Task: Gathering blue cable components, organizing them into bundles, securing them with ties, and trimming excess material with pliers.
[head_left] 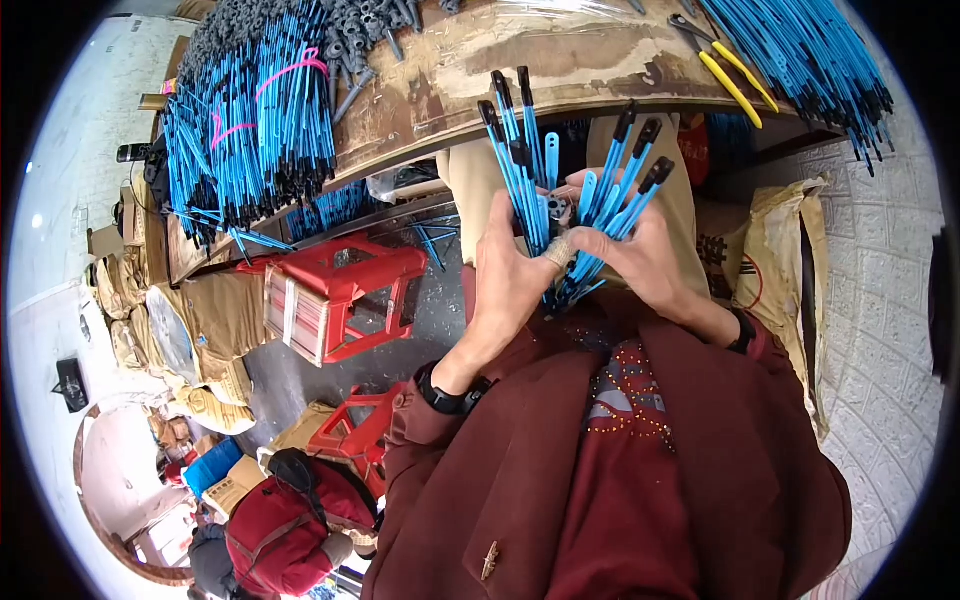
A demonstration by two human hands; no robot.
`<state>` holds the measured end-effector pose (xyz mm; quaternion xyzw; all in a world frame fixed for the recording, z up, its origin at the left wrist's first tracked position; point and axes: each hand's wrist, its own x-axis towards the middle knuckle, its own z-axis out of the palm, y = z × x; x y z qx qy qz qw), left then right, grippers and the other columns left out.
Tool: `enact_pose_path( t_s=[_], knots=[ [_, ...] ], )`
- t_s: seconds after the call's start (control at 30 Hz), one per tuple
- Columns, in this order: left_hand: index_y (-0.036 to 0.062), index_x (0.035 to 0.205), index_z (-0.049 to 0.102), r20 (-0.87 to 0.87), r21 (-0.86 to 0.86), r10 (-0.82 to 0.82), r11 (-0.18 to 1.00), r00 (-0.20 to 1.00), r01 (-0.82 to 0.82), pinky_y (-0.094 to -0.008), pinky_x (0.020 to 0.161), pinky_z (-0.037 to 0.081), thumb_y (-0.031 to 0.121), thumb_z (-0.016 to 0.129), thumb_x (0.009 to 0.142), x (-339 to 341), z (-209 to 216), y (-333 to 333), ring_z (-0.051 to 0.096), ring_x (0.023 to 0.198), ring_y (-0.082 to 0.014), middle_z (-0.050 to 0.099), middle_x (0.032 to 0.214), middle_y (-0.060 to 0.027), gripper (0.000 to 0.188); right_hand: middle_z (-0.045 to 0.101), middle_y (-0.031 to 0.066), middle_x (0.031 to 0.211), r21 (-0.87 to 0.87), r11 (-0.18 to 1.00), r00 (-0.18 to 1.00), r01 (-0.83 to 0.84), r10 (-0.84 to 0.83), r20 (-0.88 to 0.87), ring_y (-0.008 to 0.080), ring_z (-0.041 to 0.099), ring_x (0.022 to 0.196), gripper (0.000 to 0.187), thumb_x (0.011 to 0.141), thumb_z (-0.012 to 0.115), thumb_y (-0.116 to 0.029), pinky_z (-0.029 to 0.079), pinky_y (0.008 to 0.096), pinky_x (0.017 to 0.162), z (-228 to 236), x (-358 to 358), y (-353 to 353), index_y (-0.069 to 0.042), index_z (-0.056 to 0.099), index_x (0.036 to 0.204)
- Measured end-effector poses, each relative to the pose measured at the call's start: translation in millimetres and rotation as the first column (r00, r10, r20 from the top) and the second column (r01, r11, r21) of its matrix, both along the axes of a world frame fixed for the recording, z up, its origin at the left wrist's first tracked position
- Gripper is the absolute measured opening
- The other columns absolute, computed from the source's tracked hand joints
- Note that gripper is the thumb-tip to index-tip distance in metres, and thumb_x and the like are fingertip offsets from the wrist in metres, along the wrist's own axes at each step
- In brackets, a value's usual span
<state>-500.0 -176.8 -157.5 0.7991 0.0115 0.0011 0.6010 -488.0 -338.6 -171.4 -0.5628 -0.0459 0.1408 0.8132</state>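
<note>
Above my lap, both my hands hold a spread bunch of blue rods (527,185) with black tips. My left hand (508,265) is closed round the left side of the bunch. On the right side, my right hand (640,255) wraps the other rods, its thumb pressed toward the middle. Between the hands sits a small grey hub (558,208), with the rods fanned out around it. Fingers partly hide the hub, so I cannot tell how the rods join it. One thumb bears a beige wrap.
The wooden table (480,70) ahead carries bundled blue rods (290,130), grey plastic parts (350,30), more blue rods (810,60) and yellow-handled pliers (735,85). Red stools (375,275) stand at left. A co-worker in red (290,530) is at lower left; a brown sack (775,250) leans at right.
</note>
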Motion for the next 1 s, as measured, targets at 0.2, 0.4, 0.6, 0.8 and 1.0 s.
enact_pose_path(
  t_s=[0.2, 0.4, 0.6, 0.8, 1.0],
  knots=[
    [0.0022, 0.105, 0.06, -0.009, 0.11, 0.019, 0.994, 1.0, -0.018, -0.0306, 0.07, 0.051, 0.016, 0.081, 0.076, 0.7, -3.2, 1.3, 0.064, 0.075, -0.0157, 0.068, 0.087, -0.0098, 0.039, 0.055, 0.0158, 0.129, 0.052, 0.997, 0.997, -0.054, 0.05, 0.064, 0.0214, 0.055, 0.117, 0.066, 0.09, 0.071, -0.028, 0.047, 0.0338, 0.096, -1.1, 0.0, -9.0, 0.002, 0.038, 0.139],
    [0.0021, 0.101, 0.063, -0.032, -0.007, 0.012, 1.0, 0.999, -0.012, -0.0292, 0.073, 0.051, 0.013, 0.08, 0.077, -5.8, -7.3, 11.4, 0.065, 0.077, -0.0151, 0.069, 0.09, -0.0087, 0.031, 0.058, 0.0168, 0.126, 0.364, 0.928, 0.99, -0.084, 0.119, -0.075, 0.0197, 0.056, 0.115, 0.063, 0.094, 0.062, -0.037, 0.047, 0.0335, 0.094, -8.2, 4.8, -15.6, 0.002, 0.04, 0.138],
    [0.003, 0.106, 0.067, -0.139, -0.278, -0.229, 0.943, 0.963, 0.184, -0.0273, 0.076, 0.051, 0.012, 0.08, 0.077, -12.7, -6.6, 39.1, 0.065, 0.081, -0.0146, 0.07, 0.093, -0.0067, 0.033, 0.064, 0.0142, 0.113, 0.188, 0.944, 0.872, -0.271, 0.323, -0.368, 0.0183, 0.062, 0.102, 0.046, 0.095, 0.062, -0.033, 0.05, 0.0306, 0.088, -40.5, 5.1, -26.1, 0.0, 0.053, 0.125],
    [0.0043, 0.102, 0.07, -0.072, -0.072, -0.174, 0.983, 0.982, 0.169, -0.0275, 0.078, 0.051, 0.01, 0.081, 0.075, -20.2, -8.8, 38.0, 0.066, 0.083, -0.0144, 0.07, 0.094, -0.0066, 0.03, 0.066, 0.0104, 0.104, -0.041, 0.888, 0.878, -0.458, 0.445, -0.179, 0.0159, 0.063, 0.093, 0.024, 0.094, 0.063, -0.023, 0.051, 0.0284, 0.084, -55.3, 0.0, -21.7, 0.0, 0.063, 0.101],
    [0.0044, 0.096, 0.071, 0.008, -0.036, -0.225, 0.974, 0.974, 0.225, -0.0264, 0.077, 0.051, 0.007, 0.077, 0.074, 3.0, -6.8, 32.5, 0.065, 0.083, -0.0127, 0.07, 0.093, -0.0061, 0.024, 0.066, 0.0092, 0.103, 0.24, 0.953, 0.82, -0.185, 0.284, -0.496, 0.0143, 0.062, 0.092, 0.012, 0.09, 0.068, -0.01, 0.049, 0.0274, 0.083, -47.3, 11.0, -26.1, 0.001, 0.065, 0.093]
  ],
)
